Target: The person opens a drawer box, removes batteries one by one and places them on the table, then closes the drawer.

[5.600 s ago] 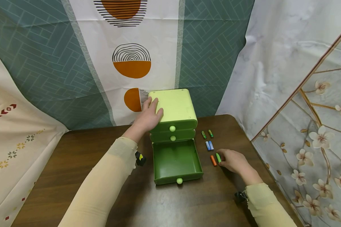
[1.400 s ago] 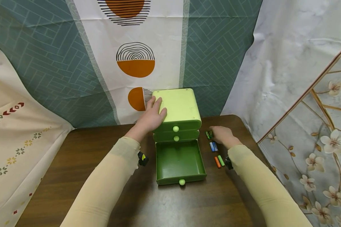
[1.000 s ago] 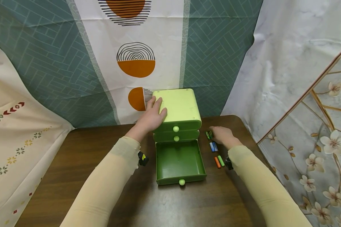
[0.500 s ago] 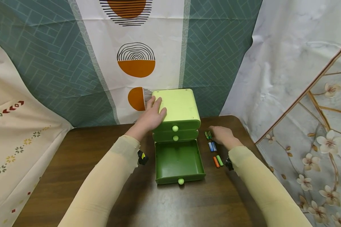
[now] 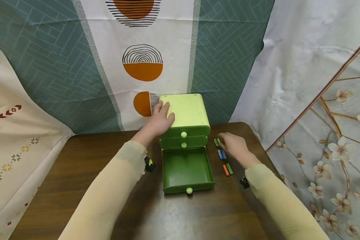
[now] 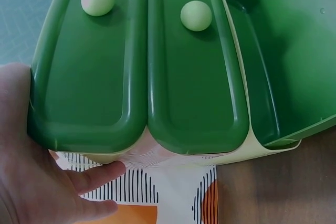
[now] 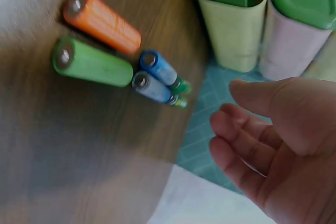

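My left hand (image 5: 160,122) rests on the upper left edge of a green drawer cabinet (image 5: 187,110), fingers spread. In the left wrist view, its fingers (image 6: 97,177) lie along the cabinet's side. The bottom drawer (image 5: 186,168) is pulled out, with nothing inside. Right of the cabinet, batteries lie in three pairs: small green ones (image 5: 217,142) at the back, blue-and-white ones (image 5: 222,154) in the middle, and an orange one (image 5: 225,170) beside a green one (image 5: 229,168) in front. My right hand (image 5: 234,146) hovers beside the back pair, loosely curled and holding nothing.
Two upper drawers with round knobs (image 5: 183,134) are pushed in. The cabinet stands near the back of a brown wooden table (image 5: 108,186). Patterned cloth (image 5: 222,50) hangs behind, and a floral sheet (image 5: 327,160) hangs on the right.
My right hand has gone from the front green battery to the back pair, then drawn slightly away from it. The small green batteries now lie closer together. My left hand stays on the cabinet.
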Demonstrator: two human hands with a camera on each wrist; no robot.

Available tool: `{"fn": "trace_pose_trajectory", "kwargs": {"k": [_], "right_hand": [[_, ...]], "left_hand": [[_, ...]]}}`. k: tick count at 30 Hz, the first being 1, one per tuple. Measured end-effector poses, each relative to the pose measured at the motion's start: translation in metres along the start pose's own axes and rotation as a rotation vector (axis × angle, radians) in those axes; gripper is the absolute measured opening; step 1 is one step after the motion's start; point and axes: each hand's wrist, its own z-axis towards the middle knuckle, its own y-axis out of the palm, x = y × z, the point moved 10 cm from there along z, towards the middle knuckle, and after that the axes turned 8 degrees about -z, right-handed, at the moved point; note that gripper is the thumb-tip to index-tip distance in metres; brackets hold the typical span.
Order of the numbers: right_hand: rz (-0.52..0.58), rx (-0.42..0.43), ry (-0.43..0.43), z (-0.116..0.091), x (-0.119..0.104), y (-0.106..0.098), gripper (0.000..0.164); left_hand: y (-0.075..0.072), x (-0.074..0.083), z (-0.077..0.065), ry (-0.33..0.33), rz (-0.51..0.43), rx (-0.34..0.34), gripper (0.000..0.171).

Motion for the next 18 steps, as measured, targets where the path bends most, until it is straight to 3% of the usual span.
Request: {"fn": "trace_pose_trajectory", "kwargs": {"k": [13,18], "right_hand": [[0.003,0.269,-0.105,-0.055,-0.048,-0.035,0.033],[0.048,0.313,-0.123,-0.071,-0.061,-0.041,0.031]], "left_hand": [[-0.001,0.001,0.003,0.003,0.000,0.006,0.074],[0.001,0.002,0.003,0.001,0.003,0.000,0.075]]}}
